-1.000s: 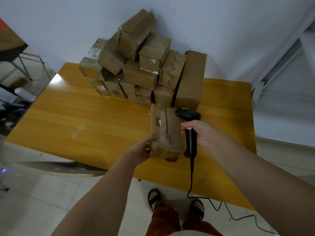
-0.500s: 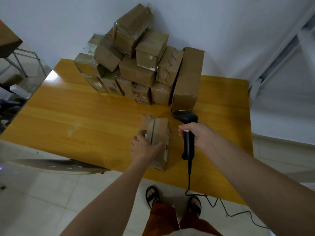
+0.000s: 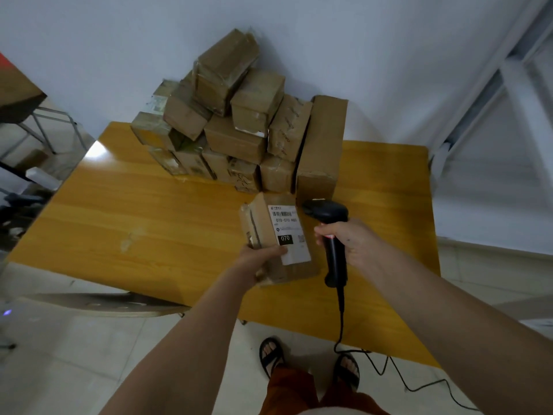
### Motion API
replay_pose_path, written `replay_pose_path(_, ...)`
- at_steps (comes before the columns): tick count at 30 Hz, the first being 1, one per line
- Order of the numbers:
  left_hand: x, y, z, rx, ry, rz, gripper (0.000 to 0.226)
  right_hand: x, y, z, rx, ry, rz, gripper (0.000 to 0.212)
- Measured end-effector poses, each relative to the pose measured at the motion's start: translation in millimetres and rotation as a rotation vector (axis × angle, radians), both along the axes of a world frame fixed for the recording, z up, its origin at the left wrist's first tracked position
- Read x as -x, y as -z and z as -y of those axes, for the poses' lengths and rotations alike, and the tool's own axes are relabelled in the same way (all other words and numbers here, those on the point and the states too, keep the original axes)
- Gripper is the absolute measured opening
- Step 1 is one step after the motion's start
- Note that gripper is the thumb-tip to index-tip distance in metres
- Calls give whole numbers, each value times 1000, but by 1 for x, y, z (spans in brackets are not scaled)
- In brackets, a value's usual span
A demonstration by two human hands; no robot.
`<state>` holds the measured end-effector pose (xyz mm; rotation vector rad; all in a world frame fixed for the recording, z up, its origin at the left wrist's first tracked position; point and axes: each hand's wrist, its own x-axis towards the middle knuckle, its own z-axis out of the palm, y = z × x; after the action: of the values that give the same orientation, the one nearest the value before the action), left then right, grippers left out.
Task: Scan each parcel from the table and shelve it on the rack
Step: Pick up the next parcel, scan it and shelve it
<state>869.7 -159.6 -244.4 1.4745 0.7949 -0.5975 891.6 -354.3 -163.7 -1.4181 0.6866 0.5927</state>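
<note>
Worktop (image 3: 125,223): yellow wood grain, set against a pale wall.

Stack (image 3: 239,127): brown taped cartons piled at the far edge of the worktop, left of centre to centre; a tall carton (image 3: 321,148) stands upright at its right end.

Left hand (image 3: 260,259): fingers grasping the near end of the parcel, thumb on its top face at the lower edge of the label.

Parcel (image 3: 260,223): small brown carton, held above the near half of the worktop, just in front of the stack; whether its far end touches the surface is hard to tell. White label (image 3: 288,232) faces up, printed "070".

Scanner (image 3: 332,235): black, handheld, just right of the parcel, head pointing toward the label's upper corner.

Right hand (image 3: 350,238): fingers clenched round the scanner's grip.

Cable (image 3: 389,369): black, runs from the scanner's base down to the tiled floor.
</note>
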Motion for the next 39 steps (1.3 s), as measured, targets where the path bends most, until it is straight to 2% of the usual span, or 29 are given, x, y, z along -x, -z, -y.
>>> replay_pose_path(2, -1, -12, -2, 78, 49, 59, 60, 0, -10, 0, 18, -34, 51, 10)
replay_pose_path(5, -3, -27, -6, 177, 63, 130, 79, 0, -28, -3, 34, -55, 92, 13)
replay_pose_path(11, -6, -56, -8, 305, 171, 190, 84, 2, -52, -8, 43, -55, 167, 19)
replay_pose_path(14, -6, -64, -9, 290, 188, 209, 81, 5, -61, -10, -1, -89, 175, 17)
replay_pose_path(19, -8, -79, -3, 198, 201, 234, 91, 8, -73, -14, -33, -84, 214, 15)
replay_pose_path(23, -16, -91, -3, 152, 133, 322, 91, 8, -86, -17, -48, -80, 244, 15)
replay_pose_path(30, -40, -111, -16, 78, -12, 514, 93, 12, -107, -27, 38, -155, 350, 11)
replay_pose_path(34, -50, -115, -22, 45, -36, 571, 90, 16, -116, -33, 62, -168, 387, 12)
replay_pose_path(39, -58, -115, -25, 38, -65, 595, 98, 16, -124, -30, 62, -184, 432, 14)
